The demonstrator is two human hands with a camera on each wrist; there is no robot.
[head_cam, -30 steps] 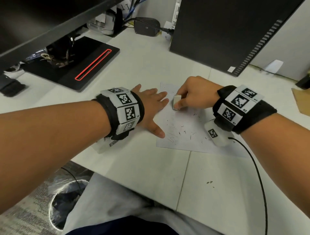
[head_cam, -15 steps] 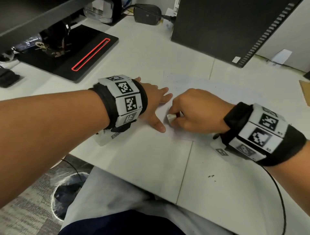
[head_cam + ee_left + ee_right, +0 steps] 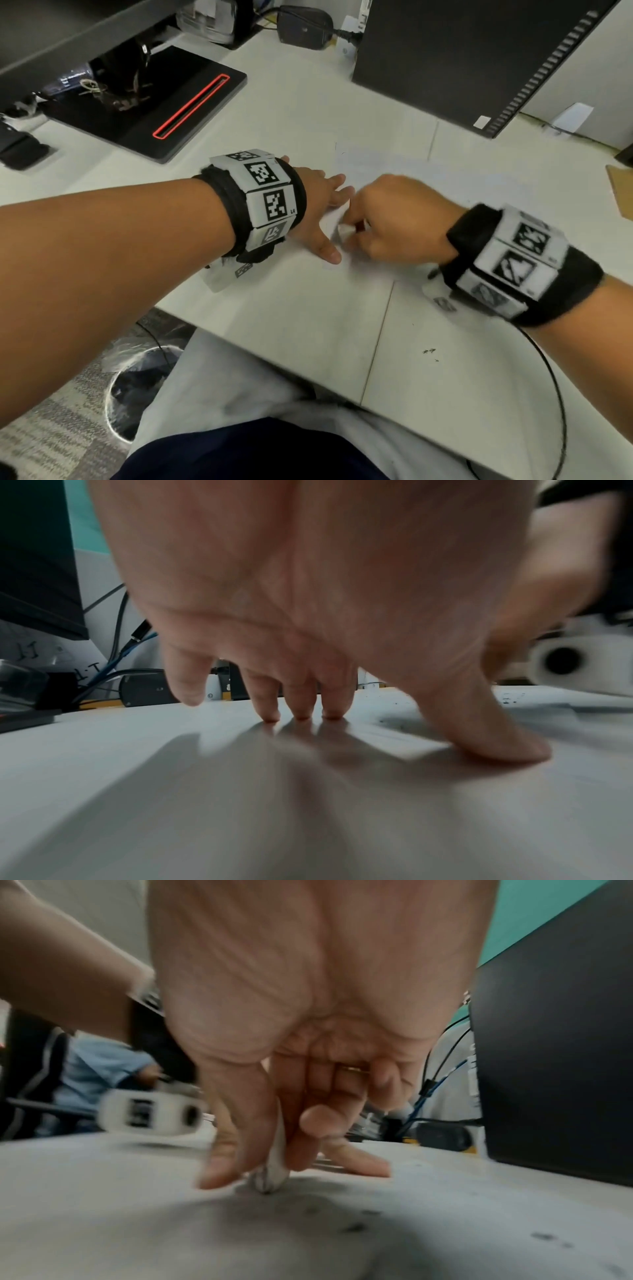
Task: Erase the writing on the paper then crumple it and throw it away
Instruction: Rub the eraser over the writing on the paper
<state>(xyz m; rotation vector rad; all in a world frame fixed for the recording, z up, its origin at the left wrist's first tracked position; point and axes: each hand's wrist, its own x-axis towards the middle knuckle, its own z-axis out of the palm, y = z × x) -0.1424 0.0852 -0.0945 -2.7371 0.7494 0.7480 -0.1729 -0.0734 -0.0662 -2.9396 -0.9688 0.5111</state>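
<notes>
A white sheet of paper (image 3: 387, 168) lies flat on the white desk (image 3: 291, 308), largely hidden by both hands. My left hand (image 3: 318, 212) presses flat on the paper's left edge, fingers straight and thumb spread (image 3: 486, 734). My right hand (image 3: 394, 219) pinches a small white eraser (image 3: 343, 232) between thumb and fingers. In the right wrist view the eraser (image 3: 270, 1175) has a grey, smudged tip that touches the paper beside the left thumb. Dark eraser crumbs (image 3: 352, 1227) dot the sheet.
A black computer tower (image 3: 472, 51) stands at the back right. A black monitor base with a red stripe (image 3: 164, 102) sits at the back left. A lined waste bin (image 3: 137, 383) stands on the floor under the desk's front-left edge. A black cable (image 3: 555, 394) trails from my right wrist.
My right hand has drawn the eraser from the paper's far left part down toward me, to beside the left thumb. The left hand has stayed pressed on the sheet.
</notes>
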